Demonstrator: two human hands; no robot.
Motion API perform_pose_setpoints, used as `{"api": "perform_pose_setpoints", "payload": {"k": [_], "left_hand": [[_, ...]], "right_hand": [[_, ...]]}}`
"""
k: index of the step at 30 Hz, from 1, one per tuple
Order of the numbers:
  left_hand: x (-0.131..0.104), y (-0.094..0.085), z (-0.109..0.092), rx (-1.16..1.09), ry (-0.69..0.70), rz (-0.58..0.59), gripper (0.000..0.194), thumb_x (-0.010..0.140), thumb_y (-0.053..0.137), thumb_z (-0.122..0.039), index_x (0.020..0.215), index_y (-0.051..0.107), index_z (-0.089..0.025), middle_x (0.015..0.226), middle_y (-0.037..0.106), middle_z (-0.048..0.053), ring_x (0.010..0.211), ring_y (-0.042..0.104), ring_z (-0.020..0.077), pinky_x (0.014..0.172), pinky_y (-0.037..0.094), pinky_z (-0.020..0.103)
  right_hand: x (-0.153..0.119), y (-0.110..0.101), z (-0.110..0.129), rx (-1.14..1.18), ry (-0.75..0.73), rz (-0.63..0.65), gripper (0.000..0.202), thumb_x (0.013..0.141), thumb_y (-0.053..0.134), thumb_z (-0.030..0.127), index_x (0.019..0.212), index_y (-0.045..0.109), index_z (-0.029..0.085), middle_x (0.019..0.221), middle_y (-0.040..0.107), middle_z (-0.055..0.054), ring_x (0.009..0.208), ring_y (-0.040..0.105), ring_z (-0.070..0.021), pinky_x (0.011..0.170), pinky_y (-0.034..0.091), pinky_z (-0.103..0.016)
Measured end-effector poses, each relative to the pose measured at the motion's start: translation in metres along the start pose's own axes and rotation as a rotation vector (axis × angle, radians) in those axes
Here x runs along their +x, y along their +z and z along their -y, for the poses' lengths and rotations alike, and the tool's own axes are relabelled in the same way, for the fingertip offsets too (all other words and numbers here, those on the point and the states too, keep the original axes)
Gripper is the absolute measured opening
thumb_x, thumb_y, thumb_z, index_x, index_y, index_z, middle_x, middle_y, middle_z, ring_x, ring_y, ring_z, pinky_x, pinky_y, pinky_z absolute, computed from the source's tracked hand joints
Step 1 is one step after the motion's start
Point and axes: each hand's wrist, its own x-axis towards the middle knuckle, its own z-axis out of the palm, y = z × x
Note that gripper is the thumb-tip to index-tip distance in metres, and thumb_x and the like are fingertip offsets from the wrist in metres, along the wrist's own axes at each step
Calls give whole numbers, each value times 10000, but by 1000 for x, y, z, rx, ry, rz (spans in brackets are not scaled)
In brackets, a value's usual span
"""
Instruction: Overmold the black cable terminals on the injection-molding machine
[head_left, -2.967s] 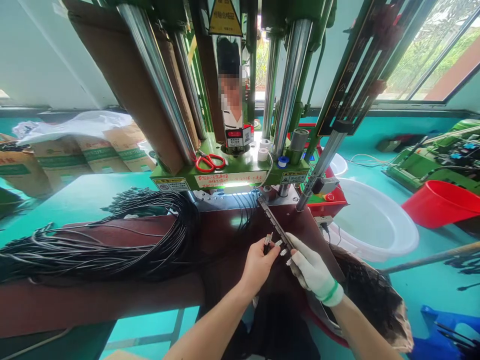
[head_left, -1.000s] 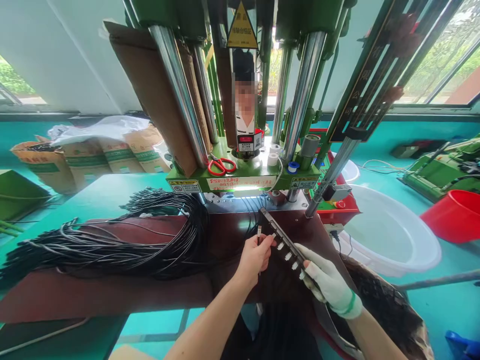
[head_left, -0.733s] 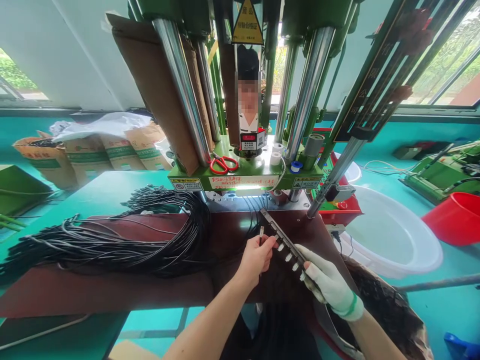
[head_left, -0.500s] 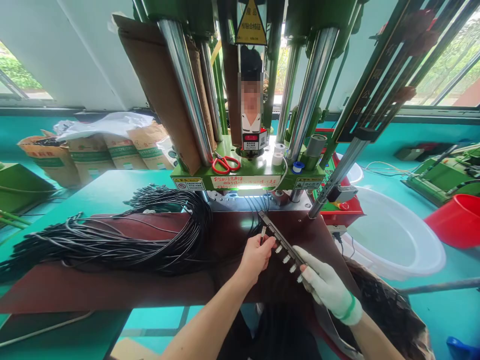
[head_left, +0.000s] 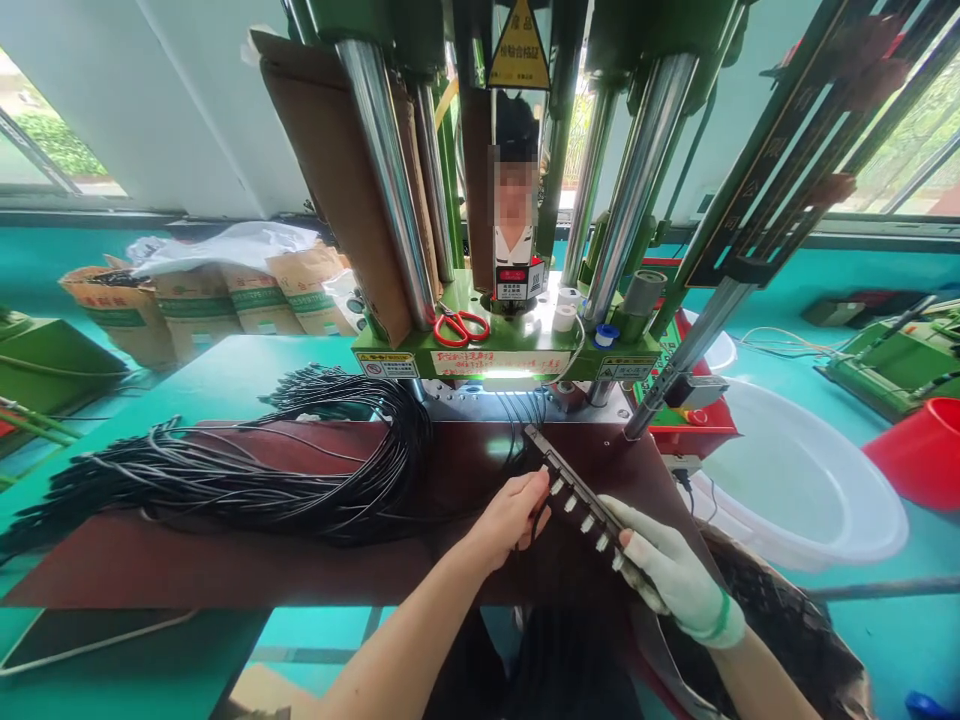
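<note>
My right hand [head_left: 671,575], in a white glove with a green cuff edge, grips the lower right end of a dark metal bar [head_left: 574,480]. Several pale connectors [head_left: 587,523] stick out along the bar's near side. Bare and pinched, my left hand [head_left: 517,515] is at the upper part of the bar, its fingertips on a connector with a black cable. The connector there is mostly hidden by the fingers. A large bundle of black cables [head_left: 300,490] lies on the brown board [head_left: 262,575] to the left.
Behind the board stands a green press [head_left: 442,362] with steel columns and red-handled scissors [head_left: 461,328] on its ledge. A white tub [head_left: 810,470] and a red bucket [head_left: 919,455] are at the right. Paper sacks [head_left: 251,300] stand at the back left.
My left hand has brought the connector from just beside the bar up against it. The view has shifted slightly, so the scene sits a little further right.
</note>
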Motion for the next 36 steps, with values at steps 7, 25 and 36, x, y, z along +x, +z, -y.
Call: {"api": "perform_pose_setpoints", "payload": {"k": [7, 25, 36], "left_hand": [[0, -8, -5, -62, -57, 167, 443, 751, 422, -603, 584, 314, -207, 379, 202, -110, 338, 83, 28, 353, 35, 195], [10, -6, -3, 98, -3, 120, 447, 775, 393, -580, 561, 271, -207, 365, 203, -112, 307, 135, 24, 333, 109, 182], [-36, -22, -4, 779, 343, -184, 187, 800, 474, -315, 957, 499, -216, 708, 519, -45, 567, 443, 78, 560, 356, 212]], "right_hand": [[1, -5, -5, -36, 24, 47, 694, 783, 502, 528, 1327, 344, 127, 563, 431, 28, 412, 331, -49, 286, 228, -129], [-4, -2, -4, -120, -17, 35, 683, 797, 475, 525, 1317, 343, 101, 556, 457, 16, 436, 321, -65, 370, 208, -190], [27, -41, 9, -152, -2, -185, 419, 623, 642, 451, 931, 562, 179, 608, 525, 9, 438, 436, -83, 337, 335, -182]]}}
